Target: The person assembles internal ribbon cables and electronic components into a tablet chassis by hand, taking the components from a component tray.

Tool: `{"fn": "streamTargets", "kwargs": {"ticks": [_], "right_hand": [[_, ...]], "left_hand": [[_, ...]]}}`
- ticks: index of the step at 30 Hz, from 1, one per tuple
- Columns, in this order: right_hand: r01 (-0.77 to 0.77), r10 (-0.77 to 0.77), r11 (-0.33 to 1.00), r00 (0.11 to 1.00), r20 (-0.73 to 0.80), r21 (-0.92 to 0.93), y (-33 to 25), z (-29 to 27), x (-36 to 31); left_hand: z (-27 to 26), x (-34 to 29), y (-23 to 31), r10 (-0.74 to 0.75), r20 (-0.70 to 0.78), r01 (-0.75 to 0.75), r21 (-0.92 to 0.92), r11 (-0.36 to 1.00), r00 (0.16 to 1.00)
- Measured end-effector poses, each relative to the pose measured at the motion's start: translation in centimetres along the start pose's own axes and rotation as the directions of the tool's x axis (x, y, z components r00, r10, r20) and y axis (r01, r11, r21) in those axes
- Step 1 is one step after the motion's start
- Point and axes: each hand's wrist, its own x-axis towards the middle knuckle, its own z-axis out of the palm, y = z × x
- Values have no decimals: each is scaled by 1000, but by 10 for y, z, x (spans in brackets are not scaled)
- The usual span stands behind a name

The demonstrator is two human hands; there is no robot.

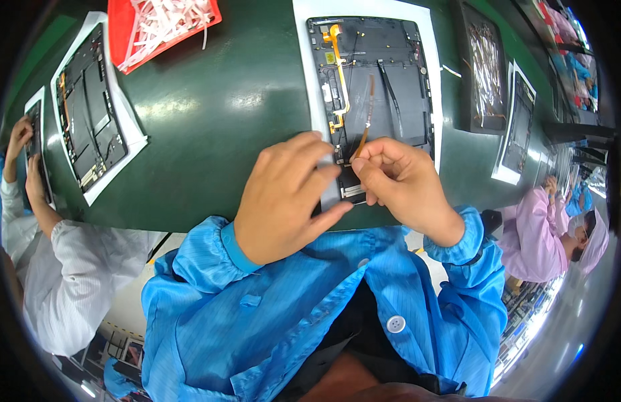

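The strip (pixel 363 139), thin and brown, is over the near half and middle of the panel (pixel 407 43), pinched at its near end between thumb and forefinger of the right hand (pixel 404 184). Its free end points away from the person, toward the panel's far edge, so the strip lies ahead of the hands. Its long axis runs roughly along the panel's length but slants a little against the long sides, the far end tipping toward the panel's right side. Within the panel it falls between the orange cable (pixel 340 67) on the left and the black cable (pixel 391 94) on the right; strip and black cable splay apart toward the panel's near end. Whether the strip touches the panel or hangs just above it, I cannot tell.

The right hand is the nearer one, since it has the strip. The left hand (pixel 287 194) is by the panel's near left corner, fingers loosely spread and nothing visible in its grasp; whether its fingertips touch the panel is unclear. Under the panel, a white sheet (pixel 357 9) lies on the counter (pixel 223 120).
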Motion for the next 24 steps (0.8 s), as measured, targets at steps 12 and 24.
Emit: {"fn": "streamTargets", "kwargs": {"ticks": [12, 24], "right_hand": [[137, -138, 989, 990, -20, -57, 21, -31, -13], [371, -357, 909, 928, 105, -189, 22, -30, -22]], "left_hand": [[33, -3, 30, 40, 21, -42, 69, 997, 999], [28, 0, 30, -127, -7, 126, -115, 985, 992]]}}
